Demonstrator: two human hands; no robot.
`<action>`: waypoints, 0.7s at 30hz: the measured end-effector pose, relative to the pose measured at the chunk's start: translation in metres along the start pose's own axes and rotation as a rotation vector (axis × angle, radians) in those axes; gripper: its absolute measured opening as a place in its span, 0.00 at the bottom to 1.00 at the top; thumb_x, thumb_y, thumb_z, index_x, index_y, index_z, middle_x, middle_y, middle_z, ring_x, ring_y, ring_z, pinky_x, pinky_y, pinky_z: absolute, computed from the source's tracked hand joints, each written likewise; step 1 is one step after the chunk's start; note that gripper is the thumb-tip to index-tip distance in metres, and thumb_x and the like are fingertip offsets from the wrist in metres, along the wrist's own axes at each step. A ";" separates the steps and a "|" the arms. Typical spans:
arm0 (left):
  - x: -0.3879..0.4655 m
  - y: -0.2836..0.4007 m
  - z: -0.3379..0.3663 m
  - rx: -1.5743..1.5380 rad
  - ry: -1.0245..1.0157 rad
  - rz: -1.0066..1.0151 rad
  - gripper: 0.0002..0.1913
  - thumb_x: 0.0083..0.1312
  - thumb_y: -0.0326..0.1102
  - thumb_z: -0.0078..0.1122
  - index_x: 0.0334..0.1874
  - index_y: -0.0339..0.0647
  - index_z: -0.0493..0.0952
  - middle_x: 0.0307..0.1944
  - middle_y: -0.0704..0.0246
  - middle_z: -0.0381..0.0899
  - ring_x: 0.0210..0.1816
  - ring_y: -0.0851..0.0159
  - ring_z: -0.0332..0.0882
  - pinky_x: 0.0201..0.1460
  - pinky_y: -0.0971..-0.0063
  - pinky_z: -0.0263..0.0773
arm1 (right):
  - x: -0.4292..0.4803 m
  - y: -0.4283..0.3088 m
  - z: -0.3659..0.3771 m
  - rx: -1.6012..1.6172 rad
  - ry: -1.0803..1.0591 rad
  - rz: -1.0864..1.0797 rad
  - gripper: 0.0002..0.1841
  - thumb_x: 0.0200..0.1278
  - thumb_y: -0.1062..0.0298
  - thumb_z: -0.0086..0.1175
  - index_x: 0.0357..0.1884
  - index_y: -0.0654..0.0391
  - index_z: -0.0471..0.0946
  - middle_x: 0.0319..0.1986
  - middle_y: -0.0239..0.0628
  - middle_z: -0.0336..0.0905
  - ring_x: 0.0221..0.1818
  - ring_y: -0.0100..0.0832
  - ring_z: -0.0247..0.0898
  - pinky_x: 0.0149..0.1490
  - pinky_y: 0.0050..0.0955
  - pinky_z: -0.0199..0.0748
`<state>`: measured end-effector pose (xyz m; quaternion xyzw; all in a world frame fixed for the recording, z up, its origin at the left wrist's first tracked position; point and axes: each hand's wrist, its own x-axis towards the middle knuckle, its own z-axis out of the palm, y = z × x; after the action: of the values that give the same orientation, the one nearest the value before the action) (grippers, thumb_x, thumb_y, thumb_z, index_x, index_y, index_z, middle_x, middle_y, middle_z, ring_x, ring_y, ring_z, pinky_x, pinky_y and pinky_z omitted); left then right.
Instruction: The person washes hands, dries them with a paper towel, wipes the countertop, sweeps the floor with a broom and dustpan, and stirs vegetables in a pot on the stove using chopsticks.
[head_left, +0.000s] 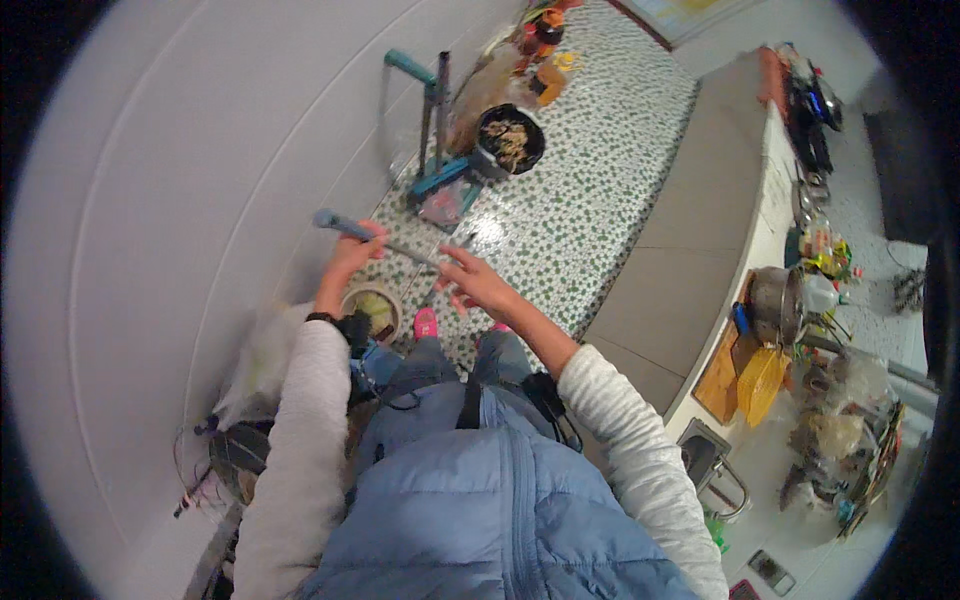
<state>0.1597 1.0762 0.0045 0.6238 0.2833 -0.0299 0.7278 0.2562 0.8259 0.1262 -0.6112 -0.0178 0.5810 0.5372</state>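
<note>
My left hand (356, 251) is wrapped around the blue-grey grip of a long-handled tool (401, 252). Its thin grey shaft slants down to the right, and its lower end cannot be made out. My right hand (478, 281) is beside the shaft with fingers spread; whether they touch it is unclear. Below my left hand stands a light-rimmed bucket (398, 300) with pale green scraps in it. My pink shoe (425, 324) is on the tiled floor (585, 187) just right of the bucket.
Ahead by the wall are a teal-and-dark frame (437, 97), a plastic bag (444, 204) and a black-lined bin (491, 163) of scraps. On the right, the counter (757, 187) bears a metal pot (772, 306), a yellow basket (759, 386) and a sink (701, 448). A white bag (262, 360) hugs the left wall.
</note>
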 end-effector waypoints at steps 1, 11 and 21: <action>0.004 0.003 -0.023 0.020 -0.039 -0.024 0.09 0.58 0.32 0.63 0.40 0.41 0.76 0.36 0.72 0.78 0.33 0.74 0.75 0.35 0.78 0.73 | -0.011 0.010 -0.023 -0.029 0.005 -0.008 0.31 0.67 0.51 0.46 0.66 0.54 0.55 0.31 0.35 0.74 0.16 0.22 0.64 0.21 0.21 0.65; 0.046 -0.026 -0.131 -0.402 0.229 0.003 0.23 0.57 0.27 0.63 0.52 0.34 0.61 0.41 0.62 0.72 0.38 0.64 0.76 0.33 0.79 0.76 | -0.234 0.231 -0.206 0.450 0.906 -0.038 0.14 0.64 0.55 0.49 0.38 0.57 0.72 0.17 0.29 0.67 0.13 0.23 0.60 0.18 0.25 0.60; 0.052 -0.053 -0.068 0.309 0.086 0.011 0.14 0.64 0.36 0.56 0.21 0.41 0.67 0.14 0.72 0.64 0.15 0.71 0.62 0.18 0.74 0.67 | -0.271 0.300 -0.241 0.810 0.806 0.110 0.10 0.63 0.66 0.49 0.42 0.59 0.78 0.20 0.33 0.73 0.15 0.22 0.62 0.19 0.22 0.60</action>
<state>0.1568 1.1441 -0.0701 0.7305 0.3027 -0.0421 0.6107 0.1632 0.3714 0.0495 -0.5299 0.4441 0.2898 0.6618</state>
